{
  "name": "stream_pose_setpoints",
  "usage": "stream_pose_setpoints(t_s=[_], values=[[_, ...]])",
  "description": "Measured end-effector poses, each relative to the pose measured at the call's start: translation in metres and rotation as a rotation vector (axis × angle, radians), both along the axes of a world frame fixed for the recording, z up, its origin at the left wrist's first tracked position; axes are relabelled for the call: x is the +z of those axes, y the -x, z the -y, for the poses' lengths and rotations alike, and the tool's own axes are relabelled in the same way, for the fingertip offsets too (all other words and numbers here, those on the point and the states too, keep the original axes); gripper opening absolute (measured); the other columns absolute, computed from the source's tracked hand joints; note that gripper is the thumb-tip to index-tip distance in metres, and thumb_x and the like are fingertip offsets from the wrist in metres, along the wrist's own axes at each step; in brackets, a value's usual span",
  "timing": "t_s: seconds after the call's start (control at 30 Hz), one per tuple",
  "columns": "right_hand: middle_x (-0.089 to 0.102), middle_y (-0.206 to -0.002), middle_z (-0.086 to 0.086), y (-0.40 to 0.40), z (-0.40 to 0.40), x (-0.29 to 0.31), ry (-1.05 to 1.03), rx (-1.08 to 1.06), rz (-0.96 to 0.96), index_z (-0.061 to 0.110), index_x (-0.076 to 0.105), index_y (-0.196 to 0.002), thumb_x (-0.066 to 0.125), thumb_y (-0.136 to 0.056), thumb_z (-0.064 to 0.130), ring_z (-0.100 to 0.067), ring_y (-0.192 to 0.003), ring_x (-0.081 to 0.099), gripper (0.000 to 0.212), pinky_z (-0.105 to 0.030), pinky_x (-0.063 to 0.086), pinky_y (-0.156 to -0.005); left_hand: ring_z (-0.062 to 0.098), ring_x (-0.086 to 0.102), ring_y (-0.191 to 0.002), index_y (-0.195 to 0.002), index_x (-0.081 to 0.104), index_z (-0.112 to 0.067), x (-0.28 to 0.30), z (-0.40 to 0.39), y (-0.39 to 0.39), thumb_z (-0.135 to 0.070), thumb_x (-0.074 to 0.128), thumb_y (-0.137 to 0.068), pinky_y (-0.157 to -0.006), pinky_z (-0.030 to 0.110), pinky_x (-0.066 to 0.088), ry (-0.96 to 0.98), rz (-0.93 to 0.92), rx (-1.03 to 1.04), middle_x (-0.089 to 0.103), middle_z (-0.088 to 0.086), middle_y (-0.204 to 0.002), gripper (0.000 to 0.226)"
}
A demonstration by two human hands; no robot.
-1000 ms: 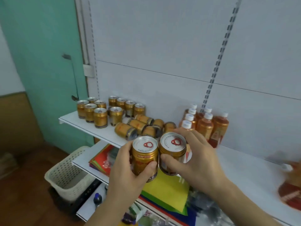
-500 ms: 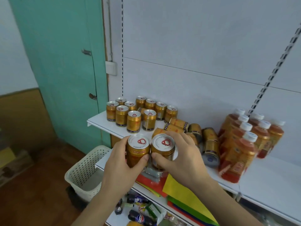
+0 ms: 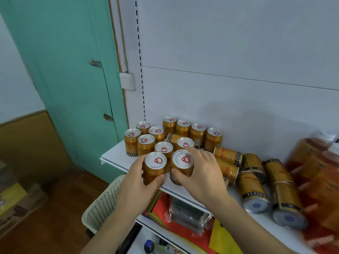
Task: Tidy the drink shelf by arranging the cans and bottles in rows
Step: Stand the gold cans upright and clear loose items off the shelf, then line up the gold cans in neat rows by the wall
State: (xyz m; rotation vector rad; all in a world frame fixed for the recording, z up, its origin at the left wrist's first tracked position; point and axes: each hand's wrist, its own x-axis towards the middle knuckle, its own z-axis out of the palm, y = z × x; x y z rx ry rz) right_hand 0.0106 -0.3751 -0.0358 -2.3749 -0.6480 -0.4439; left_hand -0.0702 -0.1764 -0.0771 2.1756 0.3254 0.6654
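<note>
Gripping one upright can (image 3: 155, 168) per hand (image 3: 135, 187)

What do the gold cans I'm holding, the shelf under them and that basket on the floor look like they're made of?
Gold cans, one in the left hand at and one in the right hand at: probably metal, with silvery lids, red pull tabs and glossy printed walls.
Shelf: likely white-painted sheet metal, thin and smooth with a folded front lip.
Basket: apparently moulded plastic, cream and matte, with a regular grid of holes.
</note>
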Motion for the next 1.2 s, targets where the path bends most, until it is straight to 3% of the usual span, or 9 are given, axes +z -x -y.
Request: stream_pose_setpoints(t_s=[0.2,0.37,0.5,0.63,0.73,0.83,1.0,1.2], values=[[0.067,-0.135,0.003,-0.019,-0.017,-0.013,0.167,-0.102,-0.038,0.024,0.053,-0.150,0.069,-0.084,0.067,-0.024,-0.132,0.053,0.081,-0.044,0.046,-0.111,0.004,0.057,-0.127,-0.148,0.038,-0.051,-0.018,-0.028,-0.031,-0.062,0.079,-0.084,-0.102,0.043,0.057,-0.005,-0.042,-0.083,0.056,-0.023,-0.142,0.077],[0.066,-0.138,0.001,-0.021,-0.028,-0.015,0.288,-0.208,-0.035,0.021,0.048,-0.155,0.056,-0.091,0.072,-0.025,-0.135,0.051,0.082,-0.046,0.039,-0.119,0.008,0.055,-0.129,-0.149,0.039,-0.044,-0.020,-0.047,-0.047,-0.060,0.080,-0.083,-0.104,0.043,0.055,-0.009,-0.060,-0.192,0.055,-0.018,-0.143,0.079],[0.066,-0.139,0.001,-0.018,-0.033,-0.019,0.362,-0.295,-0.028,0.021,0.046,-0.156,0.040,-0.093,0.078,-0.026,-0.137,0.052,0.085,-0.048,0.041,-0.119,0.019,0.049,-0.135,-0.152,0.040,-0.027,-0.023,-0.053,-0.052,-0.068,0.071,-0.083,-0.103,0.041,0.055,-0.139,-0.022,-0.228,0.047,-0.003,-0.147,0.086],[0.053,-0.155,0.004,-0.006,-0.038,-0.021,0.392,-0.366,-0.060,0.027,0.033,-0.164,0.040,-0.098,0.078,-0.024,-0.149,0.039,0.083,-0.046,0.032,-0.125,0.022,0.050,-0.134,-0.153,0.036,-0.023,-0.018,-0.055,-0.053,-0.071,0.068,-0.082,-0.098,0.035,0.053,-0.186,-0.039,-0.276,0.047,0.001,-0.145,0.091],[0.050,-0.158,0.004,0.004,-0.039,-0.015,0.365,-0.398,-0.046,0.026,0.038,-0.163,0.035,-0.098,0.080,-0.024,-0.150,0.037,0.084,-0.046,0.035,-0.124,0.022,0.050,-0.131,-0.155,0.033,-0.023,-0.012,-0.066,-0.052,-0.079,0.064,-0.083,-0.098,0.041,0.054,-0.221,-0.011,-0.300,0.049,0.002,-0.144,0.097],[0.056,-0.152,0.002,0.010,-0.039,-0.007,0.343,-0.423,-0.022,0.022,0.046,-0.159,0.036,-0.100,0.076,-0.025,-0.147,0.042,0.081,-0.047,0.039,-0.121,0.021,0.053,-0.127,-0.151,0.042,-0.018,-0.001,-0.079,-0.056,-0.083,0.055,-0.088,-0.098,0.041,0.054,-0.259,0.108,-0.294,0.055,0.003,-0.139,0.091],[0.057,-0.151,0.000,0.004,-0.039,0.018,0.303,-0.444,0.013,0.021,0.047,-0.158,0.039,-0.101,0.072,-0.025,-0.145,0.043,0.078,-0.045,0.038,-0.121,0.023,0.059,-0.122,-0.143,0.053,-0.015,0.033,-0.083,-0.085,-0.067,0.054,-0.097,-0.098,0.043,0.055,-0.319,0.266,-0.328,0.064,0.004,-0.130,0.070],[0.050,-0.159,0.002,-0.034,-0.034,0.038,0.323,-0.403,-0.026,0.025,0.040,-0.162,0.034,-0.101,0.077,-0.024,-0.151,0.035,0.081,-0.047,0.036,-0.124,0.022,0.057,-0.129,-0.149,0.055,-0.021,0.072,-0.074,-0.150,-0.046,0.054,-0.105,-0.105,0.042,0.051,-0.500,0.079,-0.515,0.063,0.000,-0.143,0.050]])
